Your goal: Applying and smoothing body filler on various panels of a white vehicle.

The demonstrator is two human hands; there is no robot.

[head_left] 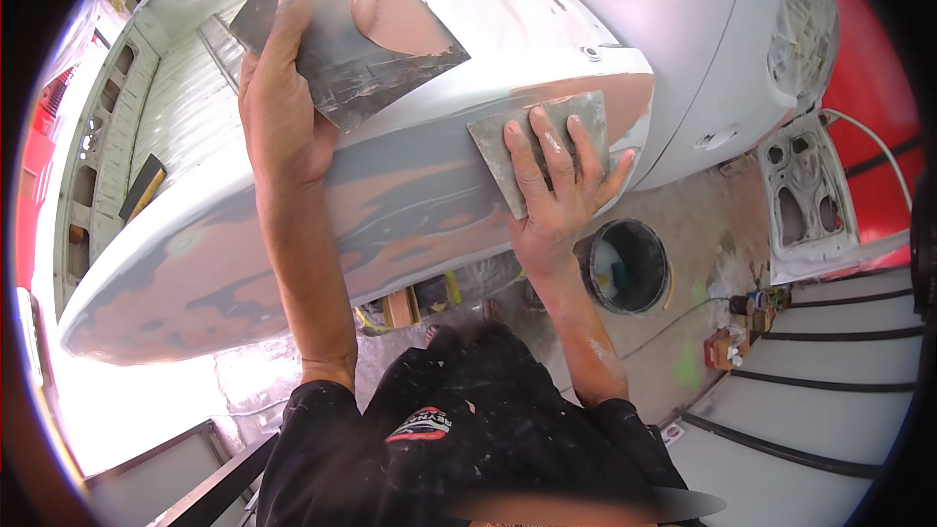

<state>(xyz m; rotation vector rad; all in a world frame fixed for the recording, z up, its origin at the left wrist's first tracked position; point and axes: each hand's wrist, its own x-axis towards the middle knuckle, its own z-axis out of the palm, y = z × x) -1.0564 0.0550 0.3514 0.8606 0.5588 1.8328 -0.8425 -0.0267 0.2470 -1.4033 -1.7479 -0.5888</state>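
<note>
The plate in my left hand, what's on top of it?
Pinkish paste sits on the plate. Your left hand laps over its left side; the surface under the thumb is hidden.

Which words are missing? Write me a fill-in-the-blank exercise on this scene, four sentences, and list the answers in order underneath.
1. The left hand holds a plate with ____ paste on it.
2. The right hand has its fingers spread over a flat spreader that is ____ in color.
3. The round bucket standing on the floor is ____ in color.
4. Of the two hands, the ____ one is nearer the bucket.

Missing words: pink; gray; black; right.
</note>
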